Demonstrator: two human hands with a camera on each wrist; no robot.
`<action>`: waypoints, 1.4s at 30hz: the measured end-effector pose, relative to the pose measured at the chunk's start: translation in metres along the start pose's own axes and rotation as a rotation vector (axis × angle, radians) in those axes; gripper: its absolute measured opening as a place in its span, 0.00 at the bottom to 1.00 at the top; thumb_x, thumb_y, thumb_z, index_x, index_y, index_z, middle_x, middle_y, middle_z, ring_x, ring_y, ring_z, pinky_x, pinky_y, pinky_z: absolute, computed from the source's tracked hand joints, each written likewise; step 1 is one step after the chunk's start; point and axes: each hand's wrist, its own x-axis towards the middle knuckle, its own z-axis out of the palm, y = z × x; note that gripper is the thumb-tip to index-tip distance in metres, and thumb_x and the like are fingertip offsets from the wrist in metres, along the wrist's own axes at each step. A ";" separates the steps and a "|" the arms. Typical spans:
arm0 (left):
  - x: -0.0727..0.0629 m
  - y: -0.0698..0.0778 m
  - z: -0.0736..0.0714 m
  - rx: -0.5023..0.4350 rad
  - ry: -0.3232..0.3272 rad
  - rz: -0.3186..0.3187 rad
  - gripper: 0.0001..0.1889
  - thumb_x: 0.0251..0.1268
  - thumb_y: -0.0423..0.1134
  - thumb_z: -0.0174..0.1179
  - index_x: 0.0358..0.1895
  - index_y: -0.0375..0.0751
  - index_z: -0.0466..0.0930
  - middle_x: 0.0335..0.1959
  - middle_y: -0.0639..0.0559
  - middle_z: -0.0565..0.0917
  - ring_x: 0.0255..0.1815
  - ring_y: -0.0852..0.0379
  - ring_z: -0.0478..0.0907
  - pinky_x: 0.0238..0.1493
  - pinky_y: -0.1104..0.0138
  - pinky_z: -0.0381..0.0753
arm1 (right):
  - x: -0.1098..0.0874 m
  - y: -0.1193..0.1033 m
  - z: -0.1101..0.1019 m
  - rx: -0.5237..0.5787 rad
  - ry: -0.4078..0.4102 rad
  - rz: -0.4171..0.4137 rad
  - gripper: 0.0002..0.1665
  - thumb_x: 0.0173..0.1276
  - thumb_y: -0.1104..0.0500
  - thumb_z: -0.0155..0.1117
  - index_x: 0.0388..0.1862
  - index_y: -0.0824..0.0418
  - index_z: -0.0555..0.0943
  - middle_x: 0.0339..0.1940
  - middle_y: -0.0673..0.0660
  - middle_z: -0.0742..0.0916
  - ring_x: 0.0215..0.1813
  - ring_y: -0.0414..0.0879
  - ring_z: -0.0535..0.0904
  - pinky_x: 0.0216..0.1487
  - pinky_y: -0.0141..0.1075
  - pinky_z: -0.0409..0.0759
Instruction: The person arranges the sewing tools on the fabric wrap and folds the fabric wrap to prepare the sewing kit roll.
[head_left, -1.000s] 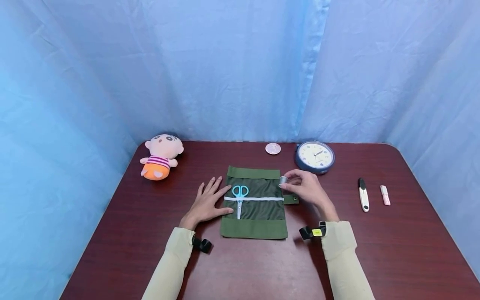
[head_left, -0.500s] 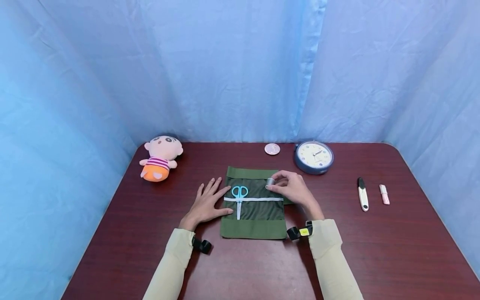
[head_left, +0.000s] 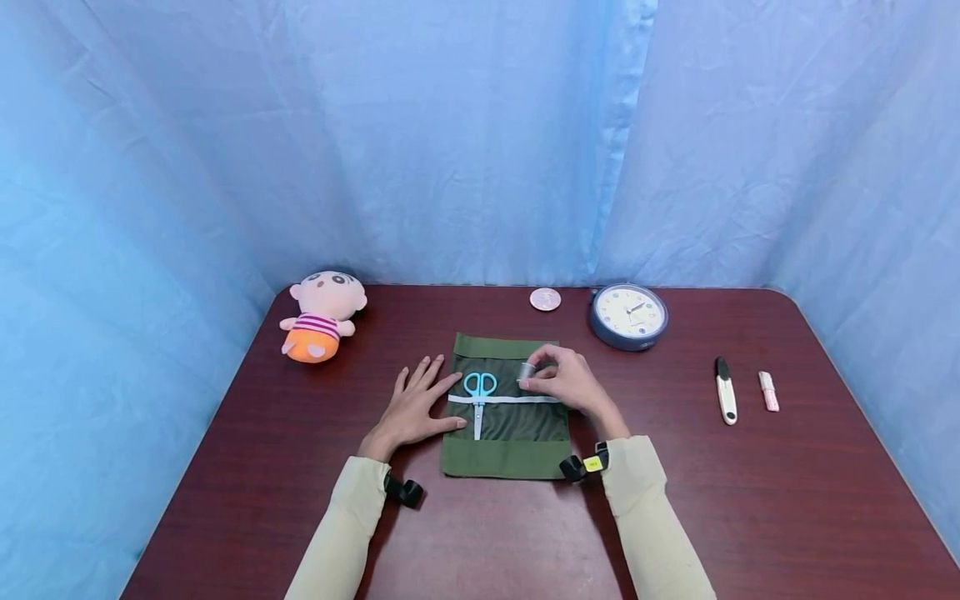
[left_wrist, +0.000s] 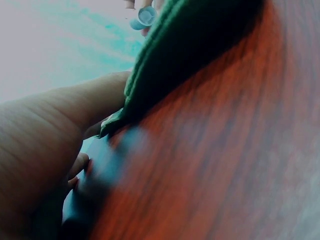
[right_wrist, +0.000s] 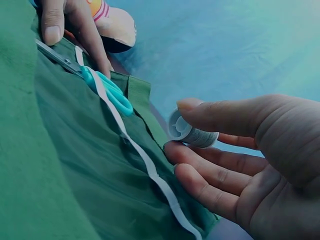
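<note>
A green fabric pouch (head_left: 506, 458) lies spread flat on the table, a white elastic band (head_left: 525, 399) running across its middle. Scissors (head_left: 479, 385) with turquoise handles are tucked under the band on the left side. My left hand (head_left: 411, 412) rests with spread fingers on the pouch's left edge. Between thumb and fingers, my right hand (head_left: 573, 383) pinches a spool of grey thread (right_wrist: 200, 137) over the upper right part of the pouch. The right wrist view shows the spool's hollow white end (right_wrist: 177, 125) pointing toward the scissors.
A plush doll (head_left: 318, 317) sits at the back left. Behind the pouch are a round shiny disc (head_left: 545, 299) and a blue-rimmed clock (head_left: 628, 317). A black-and-white cutter-like tool (head_left: 726, 392) and a small pink-and-white item (head_left: 768, 391) lie at the right.
My right hand has carried the spool leftward from the pouch's right edge to above its dark lining, slightly lower in view. The left hand has stayed in place.
</note>
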 end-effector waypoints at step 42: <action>0.001 -0.001 0.001 0.001 0.004 0.006 0.42 0.61 0.64 0.64 0.77 0.56 0.63 0.84 0.44 0.49 0.85 0.40 0.40 0.80 0.36 0.37 | 0.008 0.003 0.029 -0.185 0.038 -0.162 0.07 0.61 0.60 0.76 0.38 0.56 0.88 0.35 0.55 0.89 0.34 0.40 0.84 0.36 0.30 0.81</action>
